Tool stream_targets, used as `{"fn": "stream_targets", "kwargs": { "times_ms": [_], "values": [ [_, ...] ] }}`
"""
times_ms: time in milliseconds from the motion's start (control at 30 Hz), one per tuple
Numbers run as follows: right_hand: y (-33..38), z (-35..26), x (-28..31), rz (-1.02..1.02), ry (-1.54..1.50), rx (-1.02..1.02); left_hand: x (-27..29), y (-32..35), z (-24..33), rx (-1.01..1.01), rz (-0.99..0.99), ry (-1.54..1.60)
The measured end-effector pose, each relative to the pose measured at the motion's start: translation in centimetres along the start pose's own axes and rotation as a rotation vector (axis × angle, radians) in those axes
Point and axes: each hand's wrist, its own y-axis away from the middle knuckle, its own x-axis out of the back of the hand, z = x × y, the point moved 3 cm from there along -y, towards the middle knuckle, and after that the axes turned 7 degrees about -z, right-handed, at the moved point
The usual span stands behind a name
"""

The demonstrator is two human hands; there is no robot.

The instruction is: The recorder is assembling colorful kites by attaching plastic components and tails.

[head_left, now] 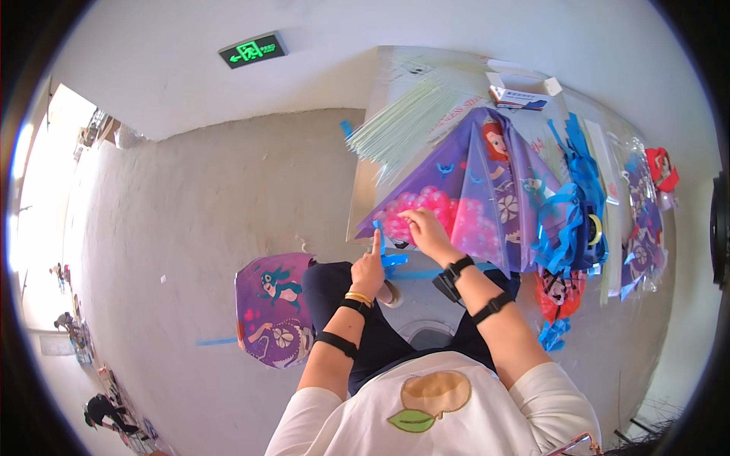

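Note:
A purple kite point(471, 175) printed with a cartoon figure and pink balloon shapes lies spread in front of me. At its near left corner, my left hand point(368, 272) has the index finger stretched out against a blue ribbon point(377, 226); its other fingers look curled. More blue ribbon point(395, 261) hangs just right of that hand. Over the pink part of the kite, my right hand point(430, 234) has its finger and thumb drawn together in a pinch. Whatever lies between those fingertips is too small to make out.
Thin pale rods point(411, 114) lie fanned beyond the kite, near an open white box point(523, 90). Blue ribbons point(566, 220) and a tape roll point(595, 229) are at right, with wrapped kites point(642, 228) beyond. Another purple kite point(274, 311) rests left of my legs.

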Motion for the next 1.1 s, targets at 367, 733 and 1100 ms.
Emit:
{"fn": "stream_targets", "kwargs": {
  "times_ms": [367, 733, 1100],
  "values": [
    [27.0, 12.1, 29.0, 0.928, 0.212, -0.544, -1.4, -0.1, -1.3, -0.023, 0.052, 0.012],
    [34.2, 22.2, 36.4, 0.704, 0.279, -0.885, -1.1, -0.9, -0.3, 0.000, -0.049, -0.015],
    [36.1, 22.9, 36.0, 0.733, -0.322, -0.818, -0.9, -1.3, 0.4, 0.036, -0.079, -0.078]
  ]
}}
